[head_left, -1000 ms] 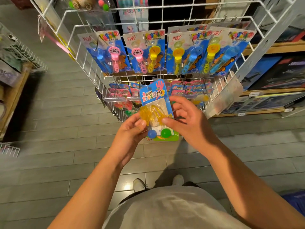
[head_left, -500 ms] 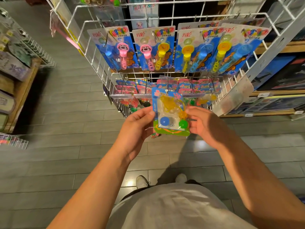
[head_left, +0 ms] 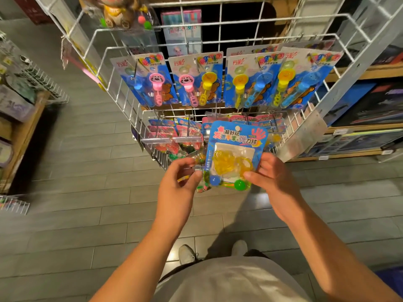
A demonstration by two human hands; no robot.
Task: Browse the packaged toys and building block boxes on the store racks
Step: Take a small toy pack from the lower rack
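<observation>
The person is holding 1 blister-packed toy card (head_left: 234, 153) up in front of the white wire rack (head_left: 122, 88), face toward the camera, probably so the printed header and the clear bubble can be read at once. The right hand (head_left: 270, 177) is pinching the card's right edge, thumb on the front near the green ball (head_left: 239, 184) and fingers behind, so the grip is covering little of the print. The left hand (head_left: 178, 182) is curling its fingers around a second, smaller packet (head_left: 197, 171) just left of the card and beside its left edge; what that packet contains is too blurred to tell. The card is sitting just in front of the lower row of hanging packs (head_left: 174, 136), its top overlapping them, below the upper row of 4 bubble-wand cards (head_left: 196, 81).

Room for moving is tight toward the rack: hook ends and clear price tabs (head_left: 156, 140) are projecting toward the hands, and the basket's wire rim is close behind the card. Toward the body and downward, over the tiled floor (head_left: 87, 225), space is open. Shelves of boxes (head_left: 370, 105) are standing well to the right.
</observation>
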